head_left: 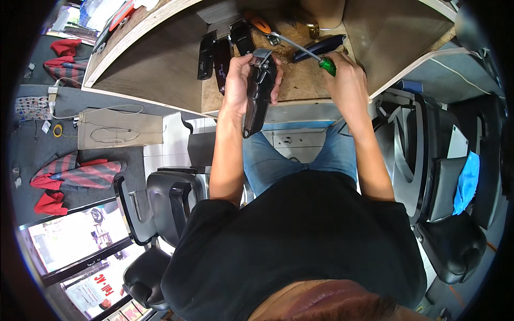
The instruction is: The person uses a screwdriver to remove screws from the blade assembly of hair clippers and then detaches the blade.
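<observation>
My left hand (237,85) is wrapped around a black hair clipper (258,96), held upright with its metal blade at the top. My right hand (347,85) grips a green-handled screwdriver (326,66); its long shaft slants up-left to a point above the clipper blade, near an orange-handled tool (259,24). Whether the tip touches anything is unclear. Behind the clipper, several dark clippers (206,56) lie on the wooden shelf (300,84), along with a long dark object (316,49) and a small brass-coloured item (310,27).
Wooden cubby walls (380,37) flank my hands. A black padded chair (170,211) is at left, another (455,246) at right with a blue cloth (466,184). A grey counter (107,198) at left holds red-and-grey cloth (80,176), cables and a board (115,117).
</observation>
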